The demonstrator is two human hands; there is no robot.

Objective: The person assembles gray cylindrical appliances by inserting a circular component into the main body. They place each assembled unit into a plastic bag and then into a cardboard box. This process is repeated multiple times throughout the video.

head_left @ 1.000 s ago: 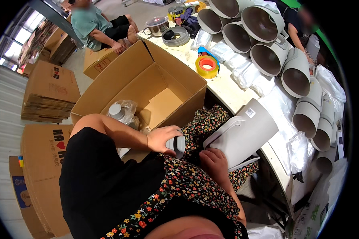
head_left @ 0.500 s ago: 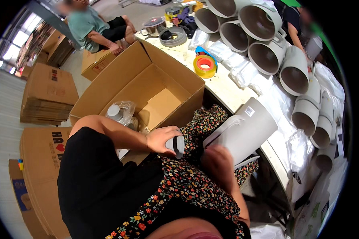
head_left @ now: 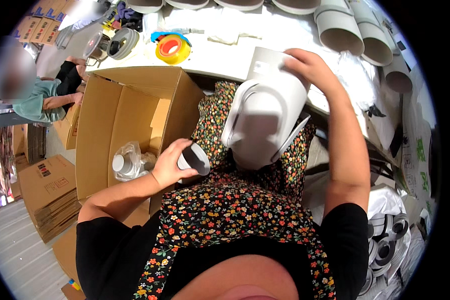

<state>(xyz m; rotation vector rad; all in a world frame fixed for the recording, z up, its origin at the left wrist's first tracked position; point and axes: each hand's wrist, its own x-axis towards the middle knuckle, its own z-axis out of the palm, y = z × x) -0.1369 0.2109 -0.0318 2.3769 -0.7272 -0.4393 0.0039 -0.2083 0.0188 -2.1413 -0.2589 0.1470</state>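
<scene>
My left hand (head_left: 171, 167) holds a small grey cup (head_left: 196, 159), fingers and thumb around it, its open mouth tilted to the right. A large light-grey jug (head_left: 270, 112) with a looped handle lies slanted across my lap, over a floral apron. My right hand (head_left: 305, 65) is closed on the jug's far end, by the table edge; its fingertips are partly hidden. Left of my lap stands an open cardboard box (head_left: 97, 130). Inside it lies a clear plastic bag (head_left: 132, 150) around a grey-capped container (head_left: 121, 163).
The white table (head_left: 205, 60) ahead bears a yellow tape roll (head_left: 173, 48), grey rings (head_left: 122, 43) and several grey jugs (head_left: 340, 35). At left are flattened cartons (head_left: 47, 190) and a seated person (head_left: 40, 95). A white bag of grey ring-shaped parts (head_left: 385, 245) sits at lower right.
My right hand has moved from beside the jug's handle to its far end. The cup has turned in my left hand, showing its mouth. The whole view has swung round.
</scene>
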